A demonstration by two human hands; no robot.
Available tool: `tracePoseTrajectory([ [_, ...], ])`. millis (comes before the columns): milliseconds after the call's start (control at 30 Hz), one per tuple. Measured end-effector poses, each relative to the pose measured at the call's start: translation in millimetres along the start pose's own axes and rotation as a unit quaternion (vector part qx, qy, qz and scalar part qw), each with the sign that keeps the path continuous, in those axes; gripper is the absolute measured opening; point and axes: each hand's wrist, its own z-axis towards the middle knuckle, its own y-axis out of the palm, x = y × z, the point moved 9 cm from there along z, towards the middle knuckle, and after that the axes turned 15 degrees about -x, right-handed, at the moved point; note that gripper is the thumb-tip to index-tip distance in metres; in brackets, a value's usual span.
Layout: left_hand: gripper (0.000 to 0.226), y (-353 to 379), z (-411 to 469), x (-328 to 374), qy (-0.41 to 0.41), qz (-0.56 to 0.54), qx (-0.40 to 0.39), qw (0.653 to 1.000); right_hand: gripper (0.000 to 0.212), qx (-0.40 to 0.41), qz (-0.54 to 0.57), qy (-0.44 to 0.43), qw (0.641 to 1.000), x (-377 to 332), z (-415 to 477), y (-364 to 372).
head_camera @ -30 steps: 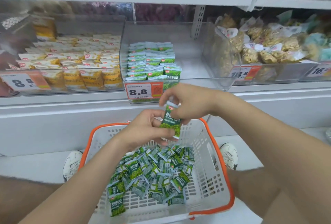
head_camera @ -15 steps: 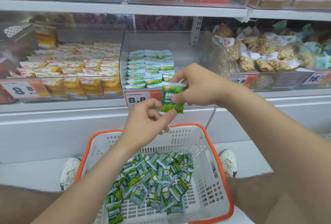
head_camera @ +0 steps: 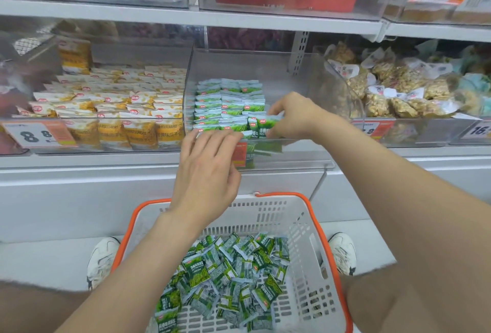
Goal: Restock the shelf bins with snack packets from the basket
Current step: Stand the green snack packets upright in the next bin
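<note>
A white basket with an orange rim point(head_camera: 313, 215) stands on the floor between my feet, with several green snack packets point(head_camera: 233, 274) loose in it. Above it a clear shelf bin point(head_camera: 292, 72) holds rows of the same green packets point(head_camera: 228, 104) in its left half. My right hand point(head_camera: 295, 117) reaches into the bin and pinches one green packet point(head_camera: 267, 124) at the front of the rows. My left hand point(head_camera: 207, 170) hovers at the bin's front edge, fingers straight and holding nothing.
To the left a bin of yellow packets point(head_camera: 119, 109) carries an 8.8 price tag point(head_camera: 34, 136). To the right stands a bin of clear-wrapped snacks point(head_camera: 398, 93). More bins sit on the shelf above point(head_camera: 186, 17). My white shoes point(head_camera: 102, 261) flank the basket.
My right hand carried the green packet up from over the basket into the bin. My left hand let go of it and rose to the bin's front edge.
</note>
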Motion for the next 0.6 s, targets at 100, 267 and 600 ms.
tracePoseTrajectory([
  [100, 0.053, -1, 1, -1, 0.003, 0.007, 0.004, 1.000, 0.037, -0.061, 0.058, 0.038, 0.996, 6, 13, 13],
  [267, 0.055, 0, 1, -3, 0.015, 0.009, 0.000, 1.000, 0.062, -0.036, -0.003, 0.080, 0.996, 0, 20, 11],
  [600, 0.055, -1, -1, -2, 0.026, -0.003, 0.014, 1.000, 0.037, 0.034, -0.026, 0.080, 0.996, 6, -3, -6],
])
